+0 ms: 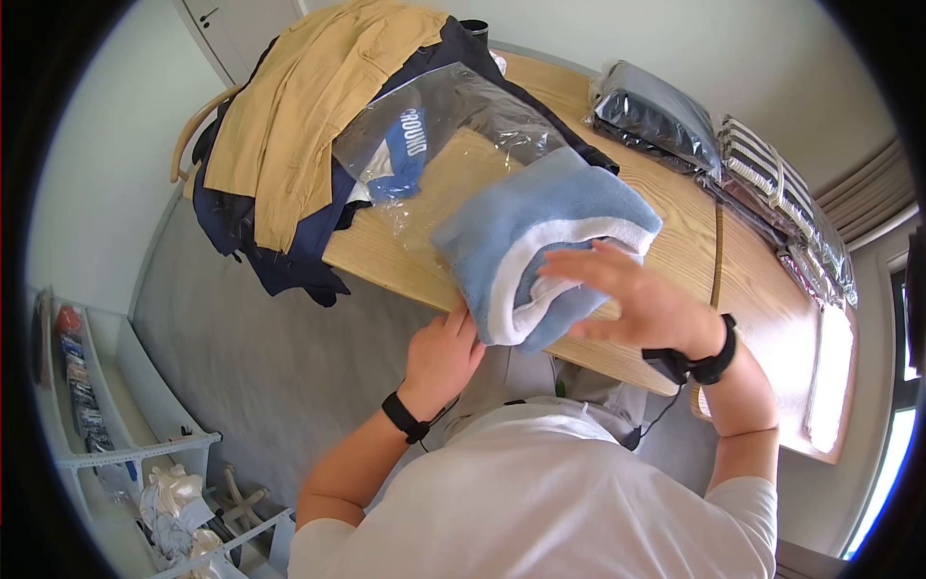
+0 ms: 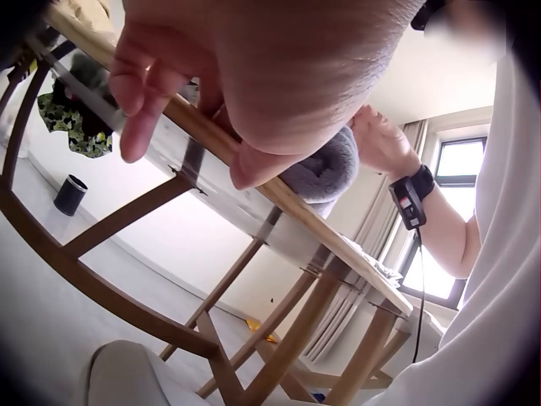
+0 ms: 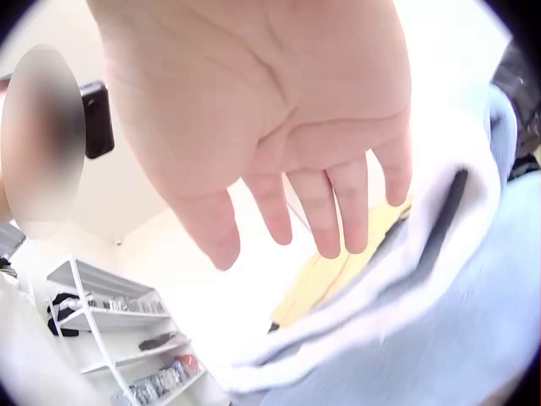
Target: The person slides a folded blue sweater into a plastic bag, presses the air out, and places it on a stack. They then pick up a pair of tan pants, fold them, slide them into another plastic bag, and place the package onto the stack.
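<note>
A folded blue fleece piece with a white band (image 1: pixel 559 217) lies near the front edge of the wooden table (image 1: pixel 386 261). Over its right side hovers my right hand (image 1: pixel 627 294), fingers spread and holding nothing; the right wrist view shows its palm (image 3: pixel 279 93) with straight fingers beside the white-edged fleece (image 3: pixel 397 313). My left hand (image 1: pixel 439 362) is at the table edge by the fleece's lower left corner, its fingertips partly hidden there. In the left wrist view its fingers (image 2: pixel 139 127) hang loosely at the edge. A clear plastic bag (image 1: pixel 463 101) with blue-and-white print lies behind the fleece.
Tan trousers (image 1: pixel 318 106) and dark clothes (image 1: pixel 280 265) drape over the table's left end and a chair. Bagged garments (image 1: pixel 656 111) and a striped bagged one (image 1: pixel 772 159) line the back right. A white shelf (image 1: pixel 125 386) stands at lower left.
</note>
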Available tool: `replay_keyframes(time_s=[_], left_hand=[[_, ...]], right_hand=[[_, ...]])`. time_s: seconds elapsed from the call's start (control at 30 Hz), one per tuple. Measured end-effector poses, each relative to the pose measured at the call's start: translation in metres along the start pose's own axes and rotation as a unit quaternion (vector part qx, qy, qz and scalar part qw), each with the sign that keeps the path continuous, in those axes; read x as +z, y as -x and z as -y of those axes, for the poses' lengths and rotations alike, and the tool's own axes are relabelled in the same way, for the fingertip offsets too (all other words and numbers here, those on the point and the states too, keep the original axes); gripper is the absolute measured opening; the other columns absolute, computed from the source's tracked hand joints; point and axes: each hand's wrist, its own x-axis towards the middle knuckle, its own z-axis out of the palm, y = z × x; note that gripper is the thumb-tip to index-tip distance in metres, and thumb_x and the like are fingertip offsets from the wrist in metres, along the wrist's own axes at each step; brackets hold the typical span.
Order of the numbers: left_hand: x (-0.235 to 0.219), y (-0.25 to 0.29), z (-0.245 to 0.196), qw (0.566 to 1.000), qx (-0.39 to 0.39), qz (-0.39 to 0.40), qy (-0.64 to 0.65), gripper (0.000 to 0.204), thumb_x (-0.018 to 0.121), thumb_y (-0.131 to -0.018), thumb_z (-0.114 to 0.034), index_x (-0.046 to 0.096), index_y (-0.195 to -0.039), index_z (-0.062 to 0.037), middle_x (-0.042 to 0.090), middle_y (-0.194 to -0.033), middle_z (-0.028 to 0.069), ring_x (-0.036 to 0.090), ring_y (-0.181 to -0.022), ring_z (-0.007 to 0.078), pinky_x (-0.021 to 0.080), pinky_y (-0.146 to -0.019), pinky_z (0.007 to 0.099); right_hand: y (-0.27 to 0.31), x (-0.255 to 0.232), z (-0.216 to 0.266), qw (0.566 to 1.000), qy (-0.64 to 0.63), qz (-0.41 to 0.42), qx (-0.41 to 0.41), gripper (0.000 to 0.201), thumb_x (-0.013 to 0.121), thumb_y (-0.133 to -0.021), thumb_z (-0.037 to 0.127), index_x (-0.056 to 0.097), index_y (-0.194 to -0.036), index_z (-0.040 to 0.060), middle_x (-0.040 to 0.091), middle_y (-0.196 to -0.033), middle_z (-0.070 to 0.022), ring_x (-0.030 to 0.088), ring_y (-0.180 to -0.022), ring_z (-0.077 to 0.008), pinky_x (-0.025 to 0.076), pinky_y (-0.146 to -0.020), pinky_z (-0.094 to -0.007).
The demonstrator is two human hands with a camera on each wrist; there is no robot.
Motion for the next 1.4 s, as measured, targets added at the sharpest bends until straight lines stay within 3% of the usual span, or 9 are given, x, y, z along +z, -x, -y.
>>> replay_keyframes(time_s=[0.2,0.43,0.7,0.83,0.9,0.97,1.03,1.17,1.4], left_hand=[[-0.015,0.017,0.049,0.998,-0.038,-0.033,0.048,0.038,0.067,-0.076,-0.017,0.059,-0.109,-0.0012,0.061,-0.105,0.0168,0.060,-0.085,0.0356,0.049,-0.070,0.0432],[-0.008,0.058,0.085,0.954,-0.067,-0.109,0.270,0.059,0.058,-0.074,0.000,0.044,-0.131,0.0012,0.054,-0.125,0.0181,0.051,-0.118,0.0349,0.038,-0.100,0.0387],[-0.044,0.043,0.029,0.580,-0.208,0.006,0.788,0.082,0.036,-0.092,-0.065,0.020,-0.148,-0.0065,0.034,-0.147,0.0126,0.032,-0.136,0.0301,0.026,-0.110,0.0496],[-0.052,0.012,0.017,0.547,-0.364,0.035,0.753,0.060,0.044,-0.096,-0.049,0.040,-0.139,-0.0075,0.051,-0.134,0.0082,0.049,-0.123,0.0209,0.041,-0.100,0.0450],[-0.041,0.010,0.022,0.505,-0.368,0.018,0.781,0.048,0.051,-0.096,-0.038,0.048,-0.131,-0.0050,0.058,-0.123,0.0059,0.056,-0.112,0.0157,0.045,-0.094,0.0383],[-0.030,0.012,0.030,0.595,-0.352,0.014,0.722,0.043,0.053,-0.096,-0.029,0.047,-0.130,-0.0039,0.058,-0.123,0.0064,0.057,-0.109,0.0162,0.046,-0.092,0.0342],[-0.034,0.008,0.020,0.592,-0.376,-0.019,0.712,0.041,0.055,-0.094,-0.023,0.048,-0.127,-0.0003,0.059,-0.120,0.0071,0.059,-0.104,0.0149,0.047,-0.088,0.0301],[-0.036,0.007,0.022,0.635,-0.358,-0.024,0.685,0.044,0.058,-0.092,-0.021,0.045,-0.127,0.0024,0.059,-0.116,0.0076,0.059,-0.102,0.0138,0.048,-0.085,0.0290],[-0.024,0.011,0.021,0.525,-0.348,-0.075,0.773,0.044,0.049,-0.096,-0.030,0.048,-0.128,0.0005,0.057,-0.124,0.0088,0.058,-0.108,0.0174,0.046,-0.092,0.0336]], right_hand=[[0.009,-0.026,-0.075,0.932,-0.228,-0.196,0.204,0.041,0.067,-0.087,0.026,0.057,-0.120,0.0049,0.064,-0.113,-0.0106,0.058,-0.107,-0.0186,0.046,-0.090,-0.0341],[-0.035,0.031,-0.100,0.835,-0.389,-0.153,0.357,0.047,0.055,-0.095,0.029,0.047,-0.131,-0.0008,0.058,-0.118,-0.0128,0.058,-0.106,-0.0186,0.046,-0.091,-0.0297],[-0.047,0.058,-0.124,0.866,-0.411,-0.123,0.257,0.048,0.059,-0.092,0.024,0.048,-0.132,-0.0014,0.062,-0.114,-0.0178,0.060,-0.102,-0.0208,0.049,-0.085,-0.0313],[-0.030,0.056,-0.110,0.882,-0.401,-0.099,0.227,0.043,0.059,-0.091,0.019,0.052,-0.128,-0.0011,0.065,-0.109,-0.0165,0.061,-0.101,-0.0202,0.048,-0.085,-0.0318],[-0.016,0.057,-0.103,0.946,-0.262,-0.141,0.131,0.042,0.060,-0.089,0.016,0.054,-0.127,-0.0006,0.066,-0.107,-0.0150,0.062,-0.099,-0.0198,0.048,-0.084,-0.0326],[-0.014,0.035,-0.083,0.924,-0.279,-0.108,0.238,0.041,0.062,-0.088,0.016,0.055,-0.125,-0.0008,0.067,-0.106,-0.0155,0.063,-0.098,-0.0250,0.048,-0.086,-0.0338],[-0.009,0.022,-0.063,0.906,-0.095,-0.350,0.220,0.041,0.064,-0.087,0.021,0.056,-0.122,0.0017,0.065,-0.109,-0.0161,0.061,-0.103,-0.0307,0.047,-0.090,-0.0346],[-0.022,0.035,0.021,0.948,0.257,-0.187,-0.013,0.057,0.065,-0.083,0.036,0.049,-0.132,0.0127,0.046,-0.137,-0.0168,0.044,-0.127,-0.0328,0.034,-0.104,-0.0478],[-0.045,0.114,0.007,0.894,0.434,-0.108,-0.005,0.062,0.061,-0.080,0.024,0.041,-0.138,0.0198,0.039,-0.140,-0.0242,0.043,-0.125,-0.0418,0.036,-0.102,-0.0516]])
